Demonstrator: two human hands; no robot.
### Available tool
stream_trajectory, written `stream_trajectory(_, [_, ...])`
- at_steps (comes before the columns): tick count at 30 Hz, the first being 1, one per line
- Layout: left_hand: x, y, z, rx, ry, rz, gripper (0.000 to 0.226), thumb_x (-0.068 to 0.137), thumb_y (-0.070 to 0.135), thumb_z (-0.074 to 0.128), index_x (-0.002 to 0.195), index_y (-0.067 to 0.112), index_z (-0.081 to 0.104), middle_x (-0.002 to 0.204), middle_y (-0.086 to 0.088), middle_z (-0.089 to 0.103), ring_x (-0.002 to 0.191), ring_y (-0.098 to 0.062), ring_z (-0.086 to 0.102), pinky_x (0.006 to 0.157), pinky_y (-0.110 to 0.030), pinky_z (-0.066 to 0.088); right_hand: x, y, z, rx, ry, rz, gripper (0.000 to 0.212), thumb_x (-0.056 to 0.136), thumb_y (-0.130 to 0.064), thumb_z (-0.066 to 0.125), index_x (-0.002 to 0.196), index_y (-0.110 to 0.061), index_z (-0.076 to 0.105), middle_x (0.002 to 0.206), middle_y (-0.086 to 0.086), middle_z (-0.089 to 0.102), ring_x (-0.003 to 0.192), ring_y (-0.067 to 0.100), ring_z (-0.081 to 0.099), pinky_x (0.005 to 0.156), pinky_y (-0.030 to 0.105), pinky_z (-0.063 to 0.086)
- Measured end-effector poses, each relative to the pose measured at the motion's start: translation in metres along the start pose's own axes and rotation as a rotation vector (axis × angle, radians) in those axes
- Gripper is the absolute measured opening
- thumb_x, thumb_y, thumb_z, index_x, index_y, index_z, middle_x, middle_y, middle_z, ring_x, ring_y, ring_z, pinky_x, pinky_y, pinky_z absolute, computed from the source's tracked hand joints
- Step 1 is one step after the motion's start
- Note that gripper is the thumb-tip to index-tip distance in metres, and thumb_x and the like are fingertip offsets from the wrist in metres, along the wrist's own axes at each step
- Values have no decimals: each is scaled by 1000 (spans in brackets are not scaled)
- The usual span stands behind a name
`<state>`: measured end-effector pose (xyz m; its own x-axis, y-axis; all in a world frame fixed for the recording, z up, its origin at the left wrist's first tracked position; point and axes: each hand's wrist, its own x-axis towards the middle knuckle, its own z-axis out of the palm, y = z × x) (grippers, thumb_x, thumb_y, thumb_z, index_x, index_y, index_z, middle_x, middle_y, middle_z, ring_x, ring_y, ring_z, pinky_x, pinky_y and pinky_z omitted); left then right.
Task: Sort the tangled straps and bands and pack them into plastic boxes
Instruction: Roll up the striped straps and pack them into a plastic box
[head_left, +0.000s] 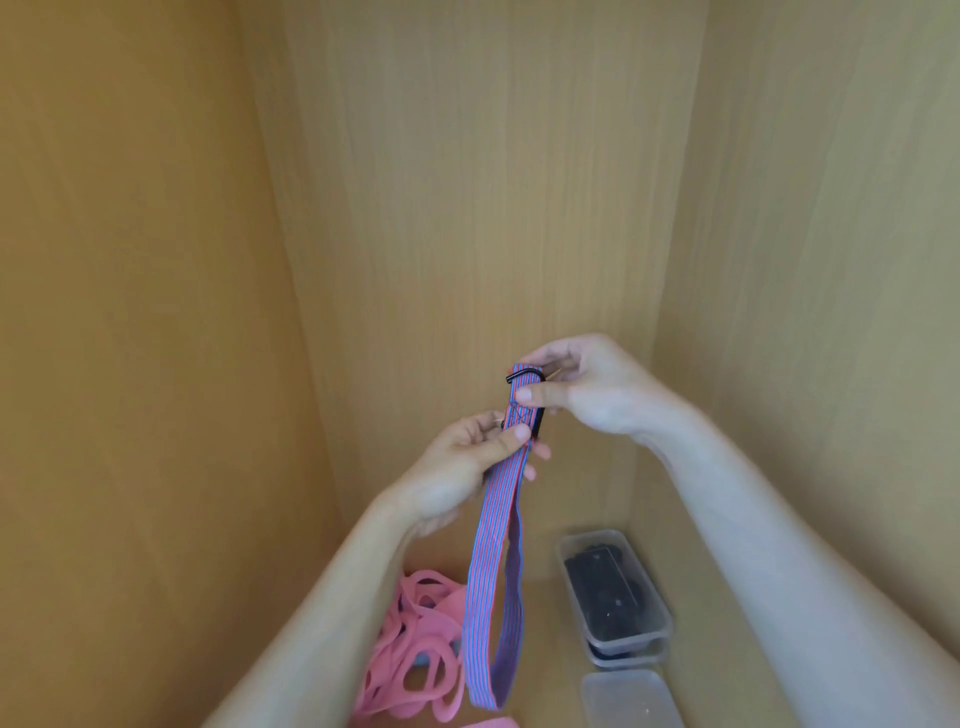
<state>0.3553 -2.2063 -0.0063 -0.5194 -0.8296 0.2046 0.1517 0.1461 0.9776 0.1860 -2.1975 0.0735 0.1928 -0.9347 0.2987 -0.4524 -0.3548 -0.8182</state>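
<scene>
Fingers (545, 358) of right hand (592, 389) and left hand (457, 467) pinch striped strap (491, 571); box (623, 647) contents dark, indistinct.

2 bare forearms (322, 597), uncovered to the frame edge; left hand (457, 467) and right hand (592, 395) show short trimmed nails.

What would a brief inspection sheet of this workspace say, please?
Surface: wooden floor of a compartment.
Job's things: striped strap with black buckle, held up, loop hanging; pink bands heaped at left; plastic box holding dark items, stacked in a second box; lid in front.
Clutter: nothing seen.
Hands: right hand pinches the strap near the buckle; left hand pinches it just below.
Cables: nothing seen.
Surroundings: wooden walls on three sides.
</scene>
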Motion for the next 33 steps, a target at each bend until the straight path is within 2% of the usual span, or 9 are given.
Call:
stream_trajectory(4, [9, 7, -3, -37, -46, -22, 39, 91, 31, 54, 115, 0, 54, 70, -4, 61, 62, -17, 55, 65, -24, 50, 3, -13, -3, -50, 30, -46, 25, 82, 1, 79, 101, -12, 69, 89, 6, 70, 62, 2, 62, 64, 16, 52])
stream_trajectory(8, [22, 25, -1, -28, -89, 2, 17, 96, 22, 50, 104, 7, 50, 67, 1, 46, 60, -14, 47, 63, -26, 49, 9, -30, -10, -165, 88, -89, 27, 80, -4, 83, 99, -17, 70, 80, -6, 69, 60, 4, 61, 62, 13, 48])
stream_trajectory(10, [29, 33, 2, 23, -83, 10, 8, 103, 14, 45, 96, 13, 49, 68, 1, 43, 60, -14, 46, 63, -27, 50, 10, -36, -15, -197, 104, -97, 28, 79, -4, 83, 98, -19, 70, 81, -6, 70, 64, 9, 63, 67, 17, 51])
stream_trajectory(13, [35, 44, 4, 105, -63, 34, 21, 107, 7, 39, 88, 15, 45, 70, -1, 39, 60, -15, 45, 64, -30, 50, 10, -45, -24, -251, 102, -98, 30, 80, -4, 82, 106, -17, 71, 90, -6, 73, 77, 15, 70, 82, 24, 52])
stream_trajectory(17, [37, 53, 0, 134, 1, 124, 17, 106, 3, 40, 91, 11, 43, 69, -1, 38, 57, -12, 44, 63, -27, 49, 11, -54, -28, -301, 77, -129, 39, 82, 1, 78, 113, -21, 69, 91, -14, 71, 74, -1, 67, 72, 1, 43])
stream_trajectory(20, [39, 55, -4, 131, 78, 178, 4, 105, 4, 43, 103, 5, 47, 77, -6, 56, 57, -14, 53, 63, -29, 49, 17, -59, -21, -370, 129, -180, 35, 84, 5, 73, 109, -20, 68, 91, -9, 71, 66, -2, 65, 68, 9, 48])
stream_trajectory(23, [44, 58, -6, 33, 127, 193, 12, 104, 3, 44, 111, 4, 54, 88, -9, 68, 58, -11, 65, 65, -25, 54, 23, -61, -13, -402, 152, -243, 33, 86, 6, 70, 103, -22, 66, 83, -6, 70, 63, 2, 67, 62, 17, 53])
stream_trajectory(28, [54, 55, -10, -18, 144, 158, 15, 104, 3, 45, 96, 7, 58, 69, -4, 67, 58, -15, 68, 66, -28, 56, 34, -53, -14, -757, 188, -371, 31, 86, -10, 71, 113, -25, 65, 111, -7, 66, 101, 20, 64, 91, 40, 52])
stream_trajectory(33, [70, 63, 1, 2, 135, 134, 22, 104, 2, 44, 88, 12, 55, 63, 1, 55, 53, -15, 58, 63, -30, 52, 42, -47, -28, -853, 171, -486, 38, 82, -19, 68, 106, -40, 47, 98, -23, 44, 98, 20, 61, 83, 46, 54])
